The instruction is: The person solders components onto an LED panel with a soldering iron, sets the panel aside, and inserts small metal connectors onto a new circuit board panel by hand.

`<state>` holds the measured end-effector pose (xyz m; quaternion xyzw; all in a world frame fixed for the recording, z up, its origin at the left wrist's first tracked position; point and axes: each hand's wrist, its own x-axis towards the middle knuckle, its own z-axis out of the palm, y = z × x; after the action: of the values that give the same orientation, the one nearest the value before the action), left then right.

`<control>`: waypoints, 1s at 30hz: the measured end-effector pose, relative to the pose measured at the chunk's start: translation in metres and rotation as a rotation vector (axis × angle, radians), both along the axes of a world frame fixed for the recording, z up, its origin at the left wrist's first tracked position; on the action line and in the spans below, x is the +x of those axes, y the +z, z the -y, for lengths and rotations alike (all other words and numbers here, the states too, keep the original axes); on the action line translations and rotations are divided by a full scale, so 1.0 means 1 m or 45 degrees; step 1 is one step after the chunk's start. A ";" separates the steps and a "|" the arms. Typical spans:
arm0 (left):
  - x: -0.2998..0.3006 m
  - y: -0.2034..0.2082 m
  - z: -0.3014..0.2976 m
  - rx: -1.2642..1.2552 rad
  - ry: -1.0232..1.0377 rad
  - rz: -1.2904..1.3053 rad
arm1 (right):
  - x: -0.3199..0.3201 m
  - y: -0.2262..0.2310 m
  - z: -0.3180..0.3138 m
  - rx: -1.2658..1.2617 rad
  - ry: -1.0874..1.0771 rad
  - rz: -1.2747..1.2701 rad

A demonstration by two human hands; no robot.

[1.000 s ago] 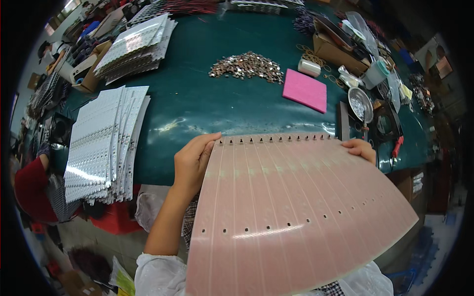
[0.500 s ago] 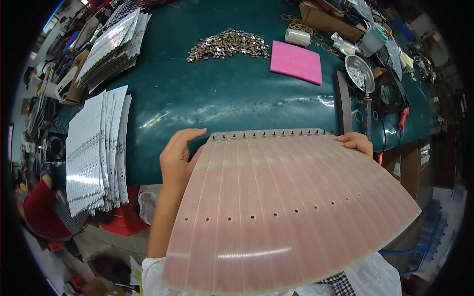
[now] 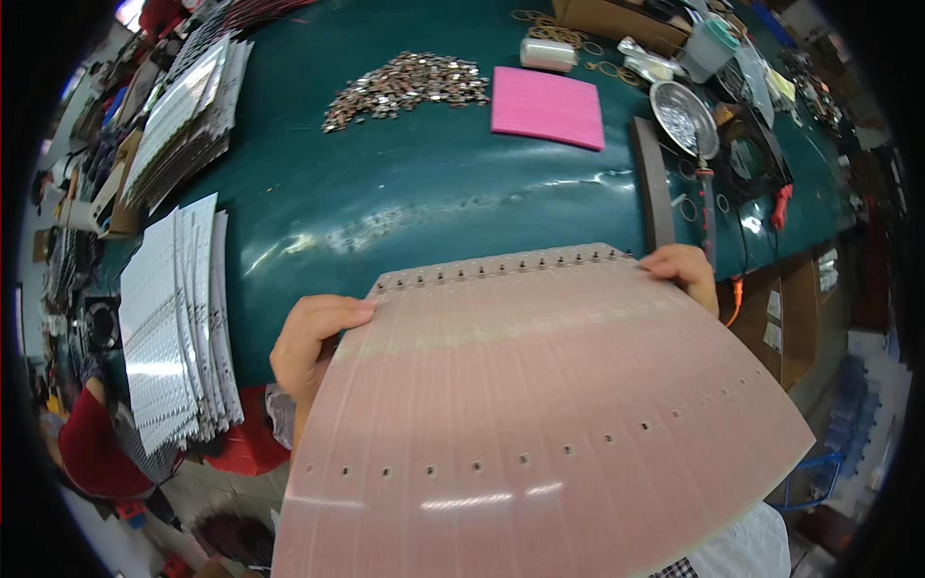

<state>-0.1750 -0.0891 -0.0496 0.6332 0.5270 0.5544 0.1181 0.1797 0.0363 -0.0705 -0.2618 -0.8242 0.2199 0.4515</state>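
A wide, pinkish board panel (image 3: 540,376) spans the space in front of me, widening toward my body. It is scored into long strips, with a row of small dark pins or contacts along the far edge and a line of holes across its lower half. My left hand (image 3: 310,337) is closed on its left far corner, thumb on top and the other fingers mostly hidden beneath. At the right far corner, my right hand (image 3: 684,270) grips the edge, fingers over the top. The panel's underside is out of sight.
Stacks of white perforated panels (image 3: 159,318) lie at the left. On the green table (image 3: 434,202) are a heap of small metal pieces (image 3: 409,87), a pink foam pad (image 3: 546,108), a dark bar (image 3: 652,183), a metal bowl (image 3: 708,135) and a soldering iron (image 3: 706,193).
The panel has come a little lower and flatter. My left hand, formerly with its thumb raised off the edge, now presses its thumb onto the panel's corner. The view has shifted slightly.
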 end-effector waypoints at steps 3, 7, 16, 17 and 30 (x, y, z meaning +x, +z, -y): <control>-0.007 -0.004 0.003 -0.035 -0.033 -0.010 | -0.012 0.014 0.006 -0.394 -0.208 -0.077; -0.010 -0.005 0.007 -0.078 -0.038 -0.007 | -0.013 0.021 -0.004 -0.337 -0.245 0.180; -0.006 -0.005 0.008 -0.119 -0.014 0.030 | -0.016 0.010 -0.005 -0.326 -0.183 0.046; -0.007 -0.004 0.008 -0.136 -0.023 0.021 | -0.016 0.009 -0.006 -0.310 -0.180 0.049; -0.003 -0.007 0.010 -0.137 0.030 0.081 | -0.017 0.011 -0.006 -0.265 -0.175 0.082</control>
<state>-0.1784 -0.0989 -0.0567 0.6018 0.5595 0.5464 0.1621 0.1628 0.0425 -0.0593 -0.3699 -0.7912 0.2642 0.4093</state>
